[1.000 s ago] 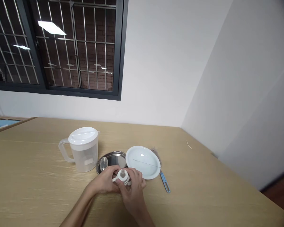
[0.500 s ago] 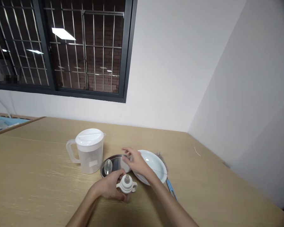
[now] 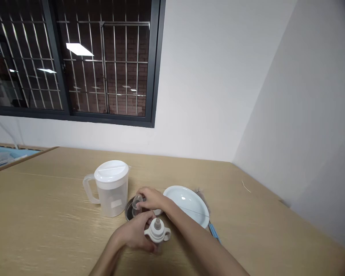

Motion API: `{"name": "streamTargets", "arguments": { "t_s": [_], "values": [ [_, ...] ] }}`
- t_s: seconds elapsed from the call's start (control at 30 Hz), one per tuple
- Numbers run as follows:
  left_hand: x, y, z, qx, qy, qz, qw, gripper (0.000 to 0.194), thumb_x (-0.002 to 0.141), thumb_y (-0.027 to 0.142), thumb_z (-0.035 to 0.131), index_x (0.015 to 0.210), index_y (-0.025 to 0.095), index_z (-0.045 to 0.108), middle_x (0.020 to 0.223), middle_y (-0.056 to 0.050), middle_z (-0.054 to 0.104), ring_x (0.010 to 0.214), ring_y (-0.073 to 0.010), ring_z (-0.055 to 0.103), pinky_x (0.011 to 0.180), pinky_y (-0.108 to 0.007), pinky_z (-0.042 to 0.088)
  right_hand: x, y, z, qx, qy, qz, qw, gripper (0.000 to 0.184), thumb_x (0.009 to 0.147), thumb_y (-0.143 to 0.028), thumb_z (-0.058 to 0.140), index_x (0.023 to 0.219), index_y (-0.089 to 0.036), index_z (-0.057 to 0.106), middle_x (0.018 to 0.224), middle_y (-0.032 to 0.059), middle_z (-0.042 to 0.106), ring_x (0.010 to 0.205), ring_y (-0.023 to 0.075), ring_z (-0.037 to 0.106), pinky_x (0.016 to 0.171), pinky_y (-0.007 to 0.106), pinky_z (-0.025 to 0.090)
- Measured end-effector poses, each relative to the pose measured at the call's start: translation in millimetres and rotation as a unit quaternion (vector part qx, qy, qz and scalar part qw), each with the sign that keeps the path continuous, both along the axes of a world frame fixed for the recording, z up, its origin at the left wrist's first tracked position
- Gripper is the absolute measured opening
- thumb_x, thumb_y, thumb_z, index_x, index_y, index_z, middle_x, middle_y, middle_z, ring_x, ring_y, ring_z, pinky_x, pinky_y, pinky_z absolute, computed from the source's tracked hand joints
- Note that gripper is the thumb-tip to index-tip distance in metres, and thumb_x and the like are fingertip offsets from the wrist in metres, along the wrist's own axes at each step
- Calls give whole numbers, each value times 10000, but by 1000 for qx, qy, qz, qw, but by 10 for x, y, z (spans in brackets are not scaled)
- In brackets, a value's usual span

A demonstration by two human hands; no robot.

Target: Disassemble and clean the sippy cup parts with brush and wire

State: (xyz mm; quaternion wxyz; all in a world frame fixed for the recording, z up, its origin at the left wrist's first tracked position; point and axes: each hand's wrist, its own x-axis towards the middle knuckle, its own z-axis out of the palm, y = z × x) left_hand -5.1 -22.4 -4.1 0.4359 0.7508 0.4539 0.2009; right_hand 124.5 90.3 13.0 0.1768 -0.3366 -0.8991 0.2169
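My left hand (image 3: 138, 232) is closed round a baby bottle (image 3: 157, 230) with a white collar, two side handles and a teat on top; it is held upright over the table. Just beyond it, my right hand (image 3: 153, 199) has its fingers and thumb on a clear domed bottle cap (image 3: 137, 202). The cap is at a round metal tray (image 3: 127, 211), much of which my hands hide. Part of a small white item shows beneath my right wrist; its kind cannot be made out.
A lidded clear pitcher (image 3: 112, 197) stands left of the tray. To the right is a white bowl (image 3: 186, 193), with a blue-handled bottle brush (image 3: 214, 232) lying beside it. A thin pale strip (image 3: 246, 186) lies farther right. Wall and window (image 3: 109, 69) rise behind the table.
My right hand has moved left and down from above the tray onto the clear cap and closed on it. My left hand still holds the bottle. The view has shifted slightly.
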Motion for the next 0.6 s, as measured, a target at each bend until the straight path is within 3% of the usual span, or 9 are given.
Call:
{"name": "streamTargets", "arguments": {
  "t_s": [0.17, 0.27, 0.33, 0.43, 0.6],
  "values": [
    [55, 20, -14, 57, -51, 30, 997, 573, 551, 191, 816, 1074, 196, 583, 1006, -1, 634, 888, -186, 575, 753, -256, 449, 638, -215, 532, 24, 58, -98, 993, 335, 863, -379, 610, 1074, -125, 664, 861, 78, 699, 739, 178, 620, 658, 269, 453],
    [75, 33, -29, 61, -65, 33, 995, 577, 545, 187, 826, 1077, 190, 602, 1016, -10, 647, 901, -198, 584, 773, -270, 453, 968, -490, 891, 23, 74, -90, 993, 340, 865, -424, 612, 1058, -150, 670, 892, 61, 706, 770, 174, 630, 684, 268, 472],
    [78, 41, -45, 66, -64, 37, 995, 573, 539, 203, 837, 1066, 186, 613, 1025, -19, 651, 905, -210, 590, 779, -281, 454, 1048, -709, 1040, 6, 74, -61, 995, 319, 846, -428, 640, 1035, -175, 683, 891, 44, 707, 780, 176, 630, 690, 268, 473],
    [77, 55, -72, 73, -52, 43, 995, 586, 542, 225, 835, 1083, 180, 616, 1049, -34, 653, 922, -225, 592, 801, -298, 454, 978, -967, 1080, 12, 26, -63, 998, 310, 786, -404, 701, 1029, -212, 706, 874, 22, 703, 771, 179, 623, 679, 267, 455],
    [75, 51, -62, 71, -46, 48, 995, 584, 546, 205, 821, 1095, 177, 622, 1054, -32, 666, 939, -232, 599, 823, -308, 454, 788, -1068, 901, 37, -53, -61, 996, 269, 720, -330, 736, 968, -226, 726, 853, 15, 689, 756, 185, 610, 643, 250, 402]
  ]
}}
